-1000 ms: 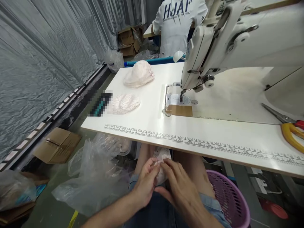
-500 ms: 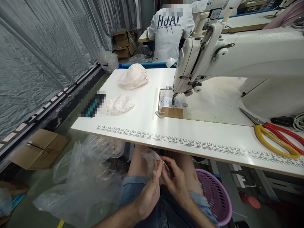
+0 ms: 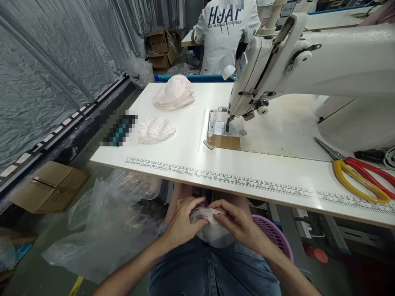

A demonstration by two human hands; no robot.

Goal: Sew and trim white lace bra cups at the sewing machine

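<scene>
Over my lap, just below the table edge, both hands grip a thin, whitish, see-through piece of fabric (image 3: pixel 212 230). My left hand (image 3: pixel 183 222) pinches its left side between thumb and fingers. On its right upper edge, my right hand (image 3: pixel 236 220) is closed with thumb and fingertips together. Whether the fabric is a finished cap cannot be made out. On the table, a pale pink fabric hat (image 3: pixel 175 92) stands at the back left. A white lace piece (image 3: pixel 156 130) lies flat in front of it.
A white sewing machine (image 3: pixel 265 78) stands on the white table (image 3: pixel 185 152), which has a printed ruler along its front. Red-and-yellow scissors (image 3: pixel 358 176) lie at right. Below are a purple basket (image 3: pixel 273 234), plastic bags (image 3: pixel 105 242) and a cardboard box (image 3: pixel 51 187). A person (image 3: pixel 226 37) sits ahead.
My hands have moved apart from close together, and the fabric is now spread between them. My view has tilted slightly down.
</scene>
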